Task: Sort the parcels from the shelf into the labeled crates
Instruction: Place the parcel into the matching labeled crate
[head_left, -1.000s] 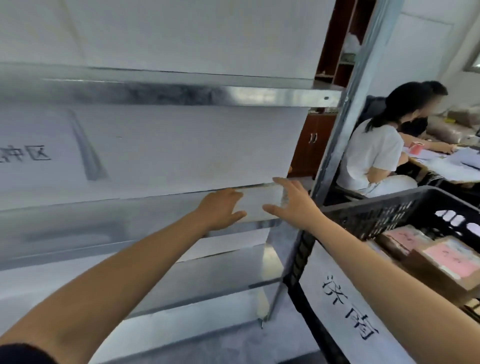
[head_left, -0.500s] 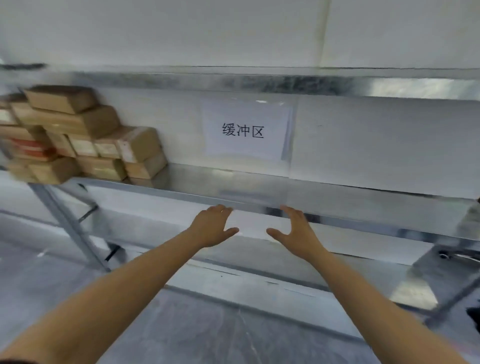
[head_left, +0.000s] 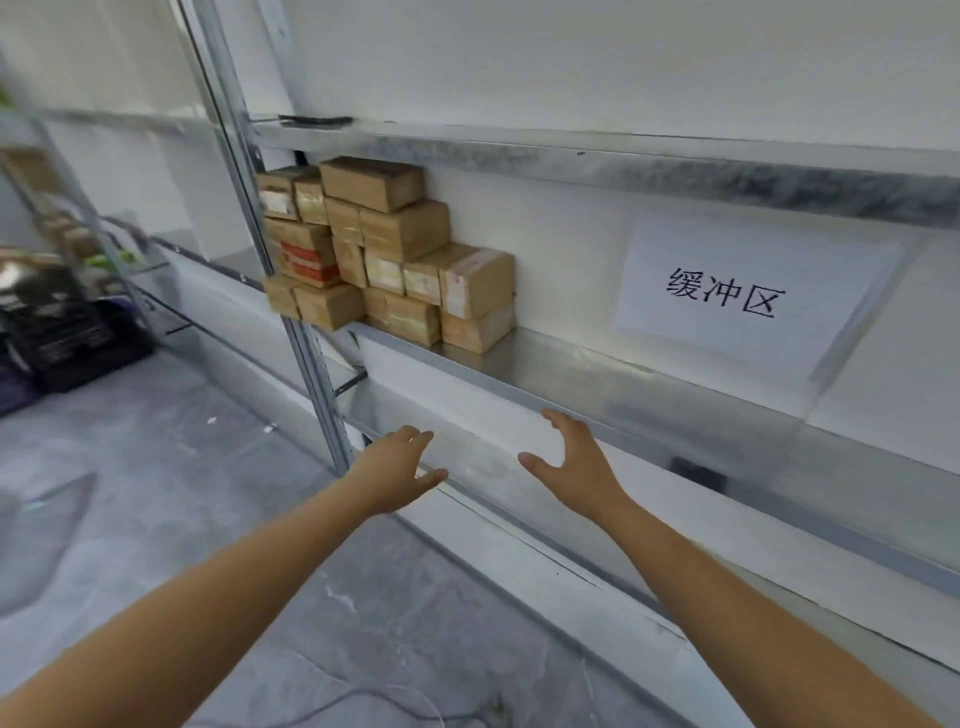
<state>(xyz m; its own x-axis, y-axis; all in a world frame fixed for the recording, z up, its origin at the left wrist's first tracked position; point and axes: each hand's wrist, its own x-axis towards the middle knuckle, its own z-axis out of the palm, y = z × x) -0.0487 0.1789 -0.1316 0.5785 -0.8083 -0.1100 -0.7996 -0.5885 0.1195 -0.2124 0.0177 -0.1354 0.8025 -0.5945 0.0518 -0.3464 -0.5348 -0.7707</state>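
Parcels (head_left: 384, 254), plain brown cardboard ones, are stacked several high at about 11 o'clock in the view. They're pushed up against the wall at the left end of the shelf (head_left: 571, 364), right by the metal upright (head_left: 291, 312), probably so the pile is braced and the rest of the shelf is left free.

Way out at 9 o'clock a dark stack (head_left: 78, 338) is seen on the floor. Could be crates, but it's too blurred to be called, and no labels can be read.

Down around 6 o'clock the left hand (head_left: 395, 467) is held out empty, fingers loose and spread, nothing touched. At its 3 o'clock the right hand (head_left: 576, 462) is held the same way, relaxed, thumb out, just below the shelf's front edge. Palms are turned toward each other, so a box-sized grab is likely being lined up, tbh. The parcels are well apart from both hands, up at their 11 o'clock.

At 2 o'clock a paper sign (head_left: 748, 296) is stuck to the wall, presumably so the bay is marked.
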